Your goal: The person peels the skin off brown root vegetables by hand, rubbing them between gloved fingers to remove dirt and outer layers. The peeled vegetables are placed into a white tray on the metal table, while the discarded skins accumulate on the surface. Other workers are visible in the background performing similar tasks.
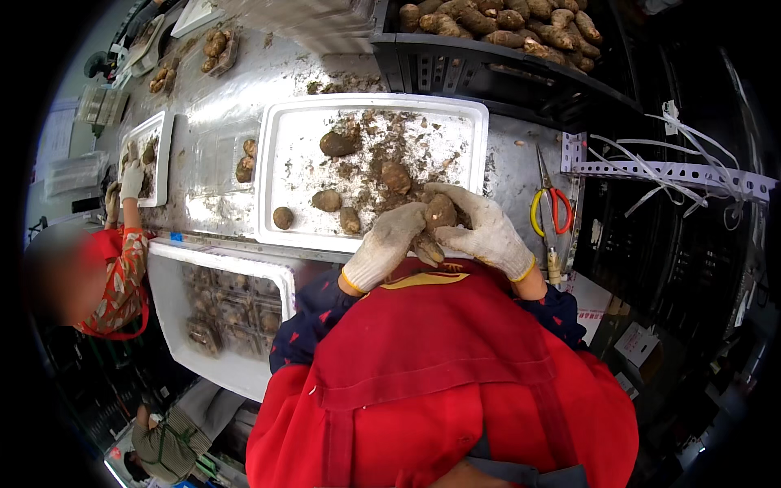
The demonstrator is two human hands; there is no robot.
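Observation:
Both my hands wear off-white knitted gloves with yellow cuffs, soiled at the fingers. Between them, over the near right part of a white foam tray (372, 105), is a brown taro corm (440, 211). My right hand (485, 229) curls its thumb and fingers around the corm. From the other side my left hand (392, 241) grips it, its fingertips dirty and low in front of my apron. Several more taro corms lie in the tray, one dark corm (337, 144) at the back and a round corm (283, 218) near the left rim. Loose soil and peelings cover the tray's middle.
A black crate (488, 79) heaped with taro stands behind at right. Red-and-yellow-handled scissors (552, 210) and a wooden-handled tool (553, 265) lie right of the tray. Clear plastic boxes (221, 155) sit left. Below is a foam box (280, 271) of packed taro. A gloved co-worker (116, 268) works at left.

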